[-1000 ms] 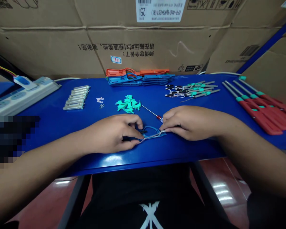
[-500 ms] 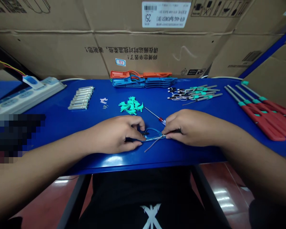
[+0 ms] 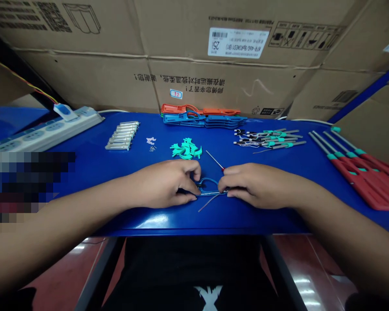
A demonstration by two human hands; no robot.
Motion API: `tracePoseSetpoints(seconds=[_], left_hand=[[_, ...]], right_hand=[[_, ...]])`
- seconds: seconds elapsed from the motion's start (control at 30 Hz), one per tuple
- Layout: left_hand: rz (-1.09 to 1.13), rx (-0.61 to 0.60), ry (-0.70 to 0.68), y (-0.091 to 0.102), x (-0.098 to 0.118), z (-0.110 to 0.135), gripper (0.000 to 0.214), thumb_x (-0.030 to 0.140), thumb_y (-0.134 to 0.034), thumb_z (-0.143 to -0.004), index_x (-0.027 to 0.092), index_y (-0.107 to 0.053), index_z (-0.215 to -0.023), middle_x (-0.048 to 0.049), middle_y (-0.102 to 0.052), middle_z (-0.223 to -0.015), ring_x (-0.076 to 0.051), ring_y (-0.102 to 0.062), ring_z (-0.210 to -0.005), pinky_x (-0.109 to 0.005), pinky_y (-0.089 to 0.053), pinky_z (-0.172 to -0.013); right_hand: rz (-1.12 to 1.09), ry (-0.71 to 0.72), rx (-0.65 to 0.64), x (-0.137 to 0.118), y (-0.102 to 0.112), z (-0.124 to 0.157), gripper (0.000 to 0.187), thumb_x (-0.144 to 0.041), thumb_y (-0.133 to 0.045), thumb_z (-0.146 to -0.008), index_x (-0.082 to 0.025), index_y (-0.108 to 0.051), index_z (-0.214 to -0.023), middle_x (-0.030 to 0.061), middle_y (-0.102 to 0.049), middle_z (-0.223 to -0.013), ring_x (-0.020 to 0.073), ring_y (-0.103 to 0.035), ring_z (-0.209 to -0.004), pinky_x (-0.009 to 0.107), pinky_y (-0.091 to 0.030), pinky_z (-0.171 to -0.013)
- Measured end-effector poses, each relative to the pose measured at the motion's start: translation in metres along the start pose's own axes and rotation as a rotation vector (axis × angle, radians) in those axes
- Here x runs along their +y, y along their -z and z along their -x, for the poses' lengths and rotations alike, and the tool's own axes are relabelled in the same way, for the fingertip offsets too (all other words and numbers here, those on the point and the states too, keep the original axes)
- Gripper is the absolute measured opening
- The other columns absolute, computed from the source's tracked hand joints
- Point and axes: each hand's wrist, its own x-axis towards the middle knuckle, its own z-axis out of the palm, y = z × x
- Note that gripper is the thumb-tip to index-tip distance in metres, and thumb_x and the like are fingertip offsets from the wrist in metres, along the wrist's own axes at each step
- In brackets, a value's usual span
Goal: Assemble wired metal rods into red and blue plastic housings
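Tabletop (image 3: 181, 222): grey wire (image 3: 208, 201) now clears left hand (image 3: 168, 183).

We read the place as a small assembly workshop. Evidence: like parts sorted in batches along a blue counter (image 3: 188, 219), namely stacked blue casings (image 3: 183, 120), a heap of green plastic pieces (image 3: 187, 149), wired metal rods (image 3: 280, 138) and red handles with metal tubes (image 3: 359, 185). We also note a screwdriver (image 3: 215, 160), a power strip (image 3: 47, 136), printed cardboard (image 3: 116, 36) backing the counter, and a reddish tiled floor (image 3: 300, 261).
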Motion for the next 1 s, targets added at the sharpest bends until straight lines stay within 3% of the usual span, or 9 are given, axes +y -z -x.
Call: tracePoseSetpoints(seconds=[0.23,0.57,0.7,0.83,1.0], left_hand=[[0.086,0.0,0.066,-0.001,-0.003,0.001,0.017,0.023,-0.068,-0.088,0.025,-0.08,-0.1,-0.0049,-0.063,-0.104,-0.013,-0.063,-0.086,-0.024,-0.052,-0.076],[0.089,0.015,0.117,0.0,-0.004,-0.001,0.018,0.018,-0.068,-0.085,0.024,-0.08,-0.098,-0.0038,-0.066,-0.094,-0.014,-0.065,-0.086,-0.027,-0.054,-0.08],[0.046,0.008,0.087,0.002,-0.006,0.0,0.02,0.02,-0.067,-0.088,0.024,-0.079,-0.103,-0.0048,-0.068,-0.097,-0.015,-0.066,-0.088,-0.028,-0.054,-0.081],[-0.025,-0.025,0.043,0.01,-0.007,0.002,0.02,0.028,-0.064,-0.093,0.025,-0.079,-0.105,-0.0065,-0.069,-0.103,-0.017,-0.068,-0.091,-0.028,-0.054,-0.08],[-0.085,0.061,0.105,0.027,-0.015,0.007,0.026,0.036,-0.058,-0.097,0.019,-0.078,-0.1,-0.0072,-0.072,-0.097,-0.016,-0.068,-0.086,-0.028,-0.052,-0.078]], right_hand=[[0.098,0.026,0.005,0.001,-0.002,-0.002,0.022,-0.017,-0.051,-0.098,-0.021,-0.068,-0.111,0.0071,-0.067,-0.101,0.0199,-0.061,-0.09,0.031,-0.045,-0.076],[0.356,0.032,0.133,-0.012,-0.009,-0.006,0.024,-0.017,-0.049,-0.095,-0.017,-0.073,-0.099,0.0099,-0.064,-0.095,0.0216,-0.052,-0.085,0.035,-0.04,-0.073],[0.295,0.091,0.146,-0.006,-0.006,-0.006,0.026,-0.02,-0.049,-0.098,-0.016,-0.074,-0.1,0.0097,-0.068,-0.093,0.0213,-0.056,-0.087,0.036,-0.042,-0.079],[0.197,0.139,0.257,0.004,0.0,-0.004,0.025,-0.027,-0.053,-0.098,-0.018,-0.073,-0.111,0.0084,-0.074,-0.1,0.0229,-0.061,-0.096,0.043,-0.041,-0.092],[0.18,-0.049,0.428,0.008,0.012,-0.019,0.027,-0.027,-0.053,-0.097,-0.016,-0.074,-0.11,0.009,-0.075,-0.098,0.0214,-0.063,-0.091,0.038,-0.046,-0.086]])
